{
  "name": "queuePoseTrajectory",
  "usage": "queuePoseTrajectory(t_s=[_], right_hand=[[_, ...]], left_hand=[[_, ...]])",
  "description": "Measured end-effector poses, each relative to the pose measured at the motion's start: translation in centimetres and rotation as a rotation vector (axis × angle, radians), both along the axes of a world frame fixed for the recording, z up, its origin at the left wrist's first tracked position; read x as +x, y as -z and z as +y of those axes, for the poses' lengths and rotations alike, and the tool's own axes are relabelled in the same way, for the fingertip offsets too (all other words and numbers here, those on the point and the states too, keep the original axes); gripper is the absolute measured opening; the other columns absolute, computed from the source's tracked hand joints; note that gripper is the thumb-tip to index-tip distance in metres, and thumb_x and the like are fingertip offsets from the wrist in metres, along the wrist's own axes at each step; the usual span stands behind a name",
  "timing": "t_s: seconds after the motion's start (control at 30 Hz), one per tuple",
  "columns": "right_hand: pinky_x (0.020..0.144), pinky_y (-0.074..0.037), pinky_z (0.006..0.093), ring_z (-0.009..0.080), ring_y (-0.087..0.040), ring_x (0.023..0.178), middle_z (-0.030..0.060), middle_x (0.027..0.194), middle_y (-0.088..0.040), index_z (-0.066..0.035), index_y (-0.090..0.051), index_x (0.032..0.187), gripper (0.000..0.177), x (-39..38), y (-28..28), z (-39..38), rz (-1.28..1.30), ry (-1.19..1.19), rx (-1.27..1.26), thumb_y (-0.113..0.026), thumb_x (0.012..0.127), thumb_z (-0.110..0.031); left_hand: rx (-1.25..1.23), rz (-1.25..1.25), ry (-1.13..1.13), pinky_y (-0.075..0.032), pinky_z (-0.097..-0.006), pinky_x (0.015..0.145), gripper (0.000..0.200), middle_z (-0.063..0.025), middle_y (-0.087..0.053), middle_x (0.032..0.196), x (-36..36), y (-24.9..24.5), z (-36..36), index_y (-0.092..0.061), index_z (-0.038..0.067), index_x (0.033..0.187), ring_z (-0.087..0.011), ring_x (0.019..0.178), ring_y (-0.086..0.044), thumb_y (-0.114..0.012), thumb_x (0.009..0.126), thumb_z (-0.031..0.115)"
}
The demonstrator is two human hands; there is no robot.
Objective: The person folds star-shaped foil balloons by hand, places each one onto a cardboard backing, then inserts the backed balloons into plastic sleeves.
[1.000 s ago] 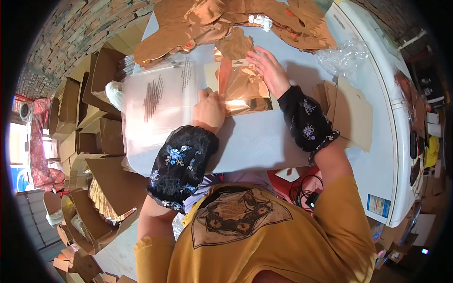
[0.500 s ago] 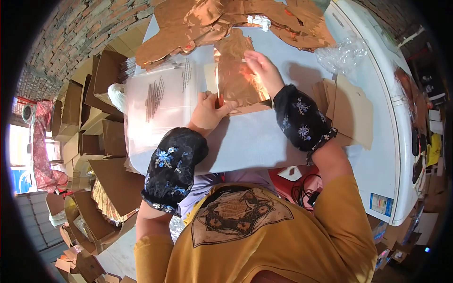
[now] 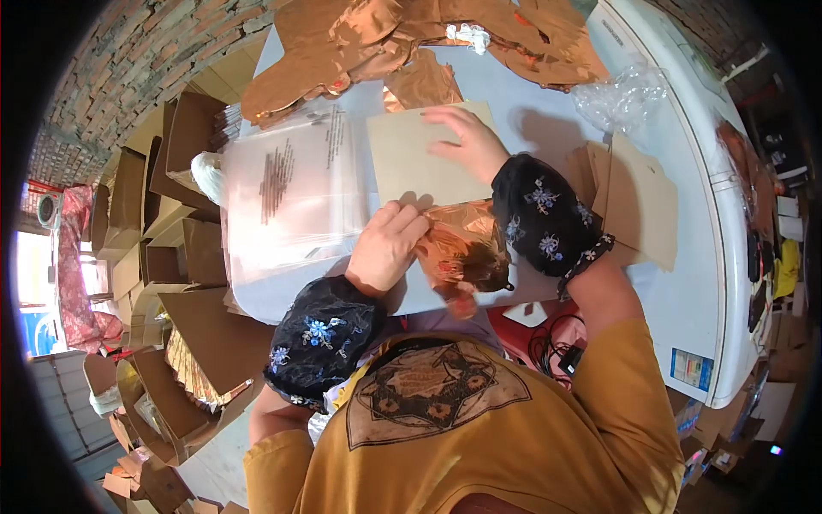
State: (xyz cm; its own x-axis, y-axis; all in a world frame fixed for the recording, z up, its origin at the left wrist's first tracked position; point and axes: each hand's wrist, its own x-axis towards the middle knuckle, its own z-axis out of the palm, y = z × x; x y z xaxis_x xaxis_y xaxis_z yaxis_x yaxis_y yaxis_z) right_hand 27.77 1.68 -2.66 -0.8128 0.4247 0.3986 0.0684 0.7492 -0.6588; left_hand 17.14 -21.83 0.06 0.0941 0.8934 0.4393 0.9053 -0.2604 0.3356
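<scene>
A pale cardboard sheet [image 3: 407, 158] lies on the table in front of me. Folded down over its near edge is a shiny copper-coloured foil sheet [image 3: 467, 248], its lower end drooping toward my lap. My left hand [image 3: 387, 247] is closed, fingers bunched on the foil's left edge by the board's near left corner. Over the board's right part, my right hand [image 3: 469, 144] is spread open, fingers pointing left. Another copper foil piece [image 3: 424, 81] shows just beyond the board.
Clear plastic bags [image 3: 287, 184] are stacked left of the board. Copper foil [image 3: 342, 47] heaps across the table's far side, near crumpled clear plastic [image 3: 621, 98]. Cardboard sheets [image 3: 634, 201] lie at the right, beside a white appliance [image 3: 685, 128]. Cardboard boxes [image 3: 201, 248] crowd the left.
The copper foil that covered the board has come down toward me, baring the pale cardboard. My left hand moved nearer and slightly right; my right hand shifted slightly down, its fingers now over the board.
</scene>
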Motion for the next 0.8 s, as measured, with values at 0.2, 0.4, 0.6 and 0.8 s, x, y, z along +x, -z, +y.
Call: queuePoseTrajectory(t_s=[0.2, 0.4, 0.6, 0.8], right_hand=[[0.113, -0.033, 0.0406, 0.0284, -0.043, 0.134, 0.0072, 0.14, -0.054, -0.011, -0.063, 0.123, 0.046, -0.2, -0.1, -0.5, -0.109, -0.004, 0.216, -0.071, 0.087, -0.037], [0.113, -0.033, 0.0408, 0.0295, -0.043, 0.134, 0.008, 0.14, -0.053, -0.01, -0.063, 0.123, 0.044, -0.4, -0.1, -0.5, -0.115, 0.016, 0.211, -0.071, 0.087, -0.034], [0.108, -0.04, 0.0363, 0.0231, -0.05, 0.127, 0.0047, 0.136, -0.057, -0.01, -0.062, 0.124, 0.038, -0.4, -0.6, 0.5, -0.072, -0.033, -0.366, -0.065, 0.093, -0.032], [0.106, -0.042, 0.0298, 0.0147, -0.053, 0.123, 0.0059, 0.132, -0.059, -0.007, -0.054, 0.134, 0.032, 0.3, -2.5, 1.2, 0.05, -0.056, -1.071, -0.041, 0.107, -0.016]], left_hand=[[0.014, -0.025, 0.002, -0.05, -0.0356, 0.079, 0.032, -0.0063, -0.056, 0.089, 0.0, 0.1, 0.1, -0.064, 0.005, 0.095, -0.0274, 0.088, -0.056, -0.069, 0.064, -0.001], [-0.046, -0.061, -0.019, -0.05, -0.0361, 0.08, 0.031, -0.0072, -0.058, 0.092, -0.1, 0.4, -0.1, -0.065, 0.006, 0.095, -0.0289, 0.089, -0.056, -0.068, 0.066, -0.002], [0.027, -0.41, -0.209, -0.047, -0.0402, 0.082, 0.012, -0.0129, -0.06, 0.093, -0.2, -0.1, 1.6, -0.063, 0.004, 0.095, -0.035, 0.09, -0.056, -0.065, 0.084, 0.007], [-0.078, -0.415, -0.439, -0.049, -0.0437, 0.072, 0.021, -0.0174, -0.062, 0.087, -1.6, 1.2, 4.1, -0.066, 0.001, 0.096, -0.036, 0.08, -0.063, -0.067, 0.092, 0.022]])
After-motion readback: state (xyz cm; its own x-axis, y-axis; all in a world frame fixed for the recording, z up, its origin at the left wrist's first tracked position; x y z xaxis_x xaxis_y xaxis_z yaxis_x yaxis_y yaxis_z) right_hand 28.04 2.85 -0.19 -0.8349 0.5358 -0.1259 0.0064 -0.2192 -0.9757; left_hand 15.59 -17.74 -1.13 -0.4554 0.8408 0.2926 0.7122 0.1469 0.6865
